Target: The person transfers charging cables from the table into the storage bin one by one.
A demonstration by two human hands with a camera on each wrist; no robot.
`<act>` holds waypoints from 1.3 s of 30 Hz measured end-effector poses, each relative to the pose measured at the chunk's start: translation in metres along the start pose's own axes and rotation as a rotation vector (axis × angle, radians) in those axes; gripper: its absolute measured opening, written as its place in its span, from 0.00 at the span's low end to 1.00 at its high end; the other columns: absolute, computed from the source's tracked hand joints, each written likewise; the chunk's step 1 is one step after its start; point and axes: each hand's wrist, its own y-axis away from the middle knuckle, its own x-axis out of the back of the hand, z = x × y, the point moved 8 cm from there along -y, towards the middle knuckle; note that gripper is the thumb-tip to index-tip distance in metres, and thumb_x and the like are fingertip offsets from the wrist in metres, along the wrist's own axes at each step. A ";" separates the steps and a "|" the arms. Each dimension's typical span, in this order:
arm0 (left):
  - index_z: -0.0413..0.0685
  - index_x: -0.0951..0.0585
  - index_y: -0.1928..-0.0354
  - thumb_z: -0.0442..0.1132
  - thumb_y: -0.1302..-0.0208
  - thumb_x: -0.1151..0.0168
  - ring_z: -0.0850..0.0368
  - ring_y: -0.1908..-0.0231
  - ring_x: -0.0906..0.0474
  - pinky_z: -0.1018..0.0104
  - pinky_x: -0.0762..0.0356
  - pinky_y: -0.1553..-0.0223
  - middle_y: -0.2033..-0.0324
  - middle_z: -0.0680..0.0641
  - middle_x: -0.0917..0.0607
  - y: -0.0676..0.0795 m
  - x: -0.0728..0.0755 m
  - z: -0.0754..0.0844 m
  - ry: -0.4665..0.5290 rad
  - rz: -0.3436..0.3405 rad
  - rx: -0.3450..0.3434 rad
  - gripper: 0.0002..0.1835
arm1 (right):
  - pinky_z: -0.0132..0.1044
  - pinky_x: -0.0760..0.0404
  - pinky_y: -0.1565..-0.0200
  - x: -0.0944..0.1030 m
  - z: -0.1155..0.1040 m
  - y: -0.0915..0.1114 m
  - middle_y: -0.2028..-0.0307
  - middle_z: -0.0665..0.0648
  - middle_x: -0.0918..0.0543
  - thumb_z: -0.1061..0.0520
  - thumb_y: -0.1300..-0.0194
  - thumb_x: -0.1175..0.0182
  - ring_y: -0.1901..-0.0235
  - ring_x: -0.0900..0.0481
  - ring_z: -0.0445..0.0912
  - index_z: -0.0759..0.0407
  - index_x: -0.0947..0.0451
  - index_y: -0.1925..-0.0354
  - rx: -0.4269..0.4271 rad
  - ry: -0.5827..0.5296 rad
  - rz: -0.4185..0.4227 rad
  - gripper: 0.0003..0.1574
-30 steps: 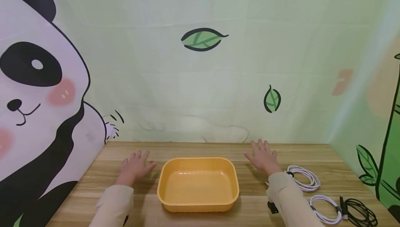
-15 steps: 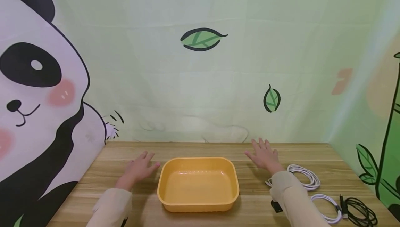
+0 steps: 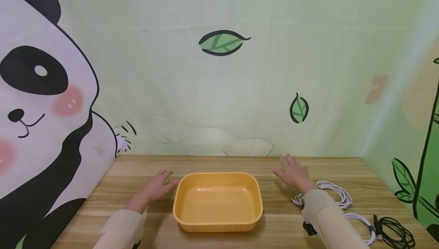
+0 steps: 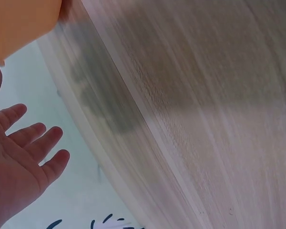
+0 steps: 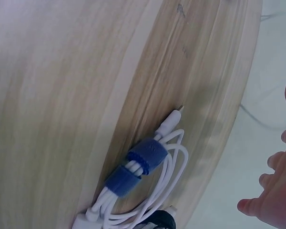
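A yellow-orange rectangular plastic container stands on the wooden table in the head view. Just left of its rim, my left hand hovers with fingers extended and holds nothing. The left wrist view has that hand spread below a corner of the container. Right of the container, my right hand is held out palm down, fingers spread, nothing in them. Beside its wrist lies a coiled white cable, partly covered by the sleeve. Blue straps bind white cable in the right wrist view.
Nearer the table's right edge lie a second white cable coil, partly behind the sleeve, and a black cable coil. A small black item shows by the right forearm. A panda-print cloth hangs behind the table.
My left hand has shifted right, towards the container, and turned slightly. My right hand has drifted a little right and nearer. Container and cables have stayed put.
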 end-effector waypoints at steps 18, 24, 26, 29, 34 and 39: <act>0.38 0.34 0.42 0.50 0.40 0.47 0.36 0.50 0.29 0.48 0.29 0.53 0.44 0.34 0.31 0.001 -0.009 0.005 0.272 -0.029 0.020 0.30 | 0.71 0.50 0.48 0.002 0.005 0.014 0.36 0.73 0.52 0.32 0.37 0.64 0.39 0.55 0.70 0.62 0.54 0.34 0.044 -0.026 -0.022 0.47; 0.37 0.35 0.42 0.48 0.41 0.45 0.36 0.48 0.31 0.48 0.30 0.52 0.43 0.35 0.32 0.002 -0.013 0.006 0.355 -0.065 0.043 0.30 | 0.72 0.51 0.49 -0.001 0.010 0.017 0.36 0.74 0.52 0.32 0.37 0.63 0.39 0.55 0.71 0.62 0.54 0.34 0.050 -0.042 -0.024 0.47; 0.37 0.35 0.41 0.49 0.41 0.45 0.37 0.48 0.31 0.48 0.30 0.51 0.43 0.35 0.32 0.001 -0.014 0.005 0.367 -0.069 0.050 0.30 | 0.72 0.52 0.49 -0.003 0.011 0.017 0.36 0.73 0.53 0.32 0.37 0.63 0.39 0.56 0.71 0.62 0.55 0.33 0.047 -0.053 -0.031 0.47; 0.36 0.35 0.42 0.49 0.42 0.43 0.38 0.47 0.31 0.48 0.31 0.50 0.43 0.34 0.32 0.001 -0.016 0.003 0.391 -0.071 0.063 0.31 | 0.71 0.52 0.48 -0.006 0.014 0.018 0.36 0.73 0.53 0.32 0.38 0.64 0.38 0.56 0.71 0.63 0.56 0.33 0.045 -0.062 -0.037 0.48; 0.36 0.34 0.43 0.48 0.43 0.42 0.40 0.49 0.30 0.48 0.31 0.50 0.46 0.34 0.29 0.002 -0.019 0.001 0.436 -0.068 0.083 0.30 | 0.70 0.50 0.48 -0.007 0.015 0.020 0.36 0.73 0.51 0.37 0.36 0.60 0.38 0.55 0.70 0.63 0.54 0.34 0.050 -0.072 -0.033 0.44; 0.37 0.31 0.45 0.46 0.44 0.41 0.46 0.53 0.27 0.51 0.29 0.52 0.53 0.39 0.24 0.001 -0.019 0.001 0.460 -0.043 0.103 0.28 | 0.70 0.48 0.48 -0.009 0.015 0.020 0.37 0.73 0.49 0.39 0.35 0.58 0.38 0.54 0.69 0.63 0.52 0.34 0.062 -0.077 -0.028 0.42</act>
